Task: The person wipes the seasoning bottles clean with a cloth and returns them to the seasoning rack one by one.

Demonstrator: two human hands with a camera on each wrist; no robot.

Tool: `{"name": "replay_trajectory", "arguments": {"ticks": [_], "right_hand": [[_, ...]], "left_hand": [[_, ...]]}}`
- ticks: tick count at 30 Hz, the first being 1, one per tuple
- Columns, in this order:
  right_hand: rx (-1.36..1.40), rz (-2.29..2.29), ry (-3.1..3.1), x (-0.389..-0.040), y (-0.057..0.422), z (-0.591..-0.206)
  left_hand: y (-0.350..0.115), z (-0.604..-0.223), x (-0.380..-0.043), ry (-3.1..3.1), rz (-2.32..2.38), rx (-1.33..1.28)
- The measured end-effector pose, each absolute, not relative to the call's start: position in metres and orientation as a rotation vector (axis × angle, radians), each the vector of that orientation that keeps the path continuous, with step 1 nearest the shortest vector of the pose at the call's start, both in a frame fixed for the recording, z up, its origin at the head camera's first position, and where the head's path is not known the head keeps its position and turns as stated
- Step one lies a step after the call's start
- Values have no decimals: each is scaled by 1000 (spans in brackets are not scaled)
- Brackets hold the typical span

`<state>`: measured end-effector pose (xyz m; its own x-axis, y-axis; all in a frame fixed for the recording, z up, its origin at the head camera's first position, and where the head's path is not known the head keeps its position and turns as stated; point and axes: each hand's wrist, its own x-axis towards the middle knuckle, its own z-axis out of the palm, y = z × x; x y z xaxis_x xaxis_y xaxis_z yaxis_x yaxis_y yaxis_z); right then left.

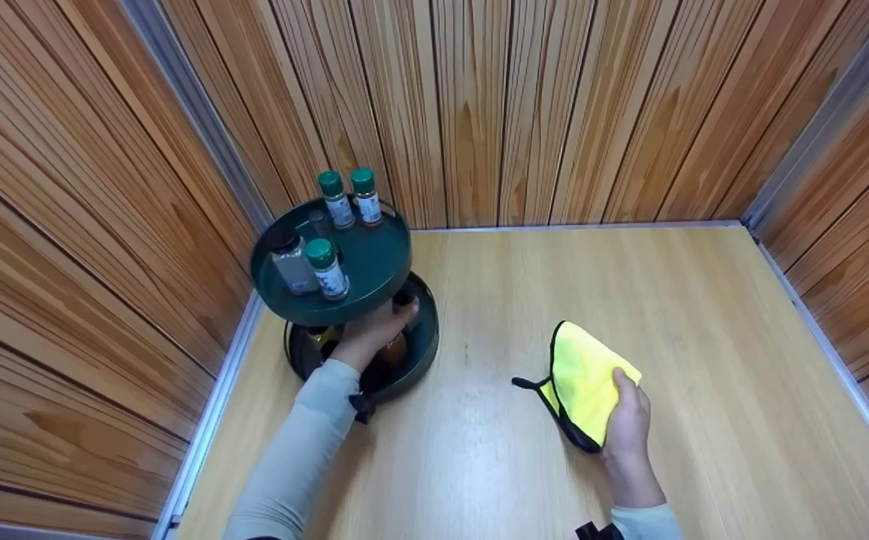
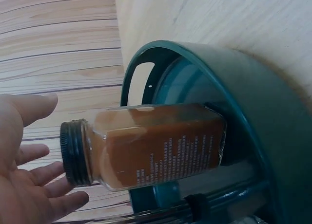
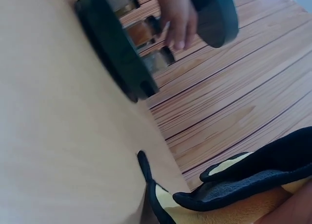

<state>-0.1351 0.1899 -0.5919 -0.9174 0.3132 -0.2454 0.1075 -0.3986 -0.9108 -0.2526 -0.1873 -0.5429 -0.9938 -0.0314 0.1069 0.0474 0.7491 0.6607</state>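
Note:
My left hand [image 1: 373,334] reaches between the two tiers of a dark green round rack, over its lower tray [image 1: 425,352]. In the left wrist view, a square glass jar of orange-brown powder [image 2: 161,148] with a black lid [image 2: 75,153] stands in that tray. The left thumb is held apart from the lid, and the other fingers are spread behind it. My right hand [image 1: 629,420] grips a folded yellow cloth [image 1: 584,375] with black edging and a black loop, thumb on top. The right wrist view shows the cloth's grey inner side [image 3: 239,189].
On the upper tray [image 1: 370,259] stand several spice jars, some green-capped [image 1: 331,279], plus a dark-lidded jar [image 1: 295,266]. Other jars [image 3: 158,61] share the lower tray. Wood-panelled walls [image 1: 471,112] enclose the light wooden tabletop [image 1: 479,300]; the rack is near the left wall.

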Motion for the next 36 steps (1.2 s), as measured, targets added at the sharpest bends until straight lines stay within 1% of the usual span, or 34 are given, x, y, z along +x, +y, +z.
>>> {"name": "replay_trajectory", "arguments": {"ticks": [8,14,20,24,30,36], "right_hand": [[-561,2315,-1736,-141,206,-592],[-484,2221,-1826,-148,212,-588],[-450,2034,-2166,-154,212,-599],[-397,1886,-2400,-156,207,-606],[-300,1734,-2636,-158,191,-611],[-66,1677,-2779,-156,178,-623]], "left_hand": [[-189,-542,-235,-2896,-819,-100],[-193,-540,-219,-2858,-876,-105],[-193,-543,-205,-2829,-939,-111],[-192,-548,-196,-2833,-982,-76],[-186,-550,-187,-2779,-1008,-136],[-177,-554,-176,-2764,-980,-204]]}}
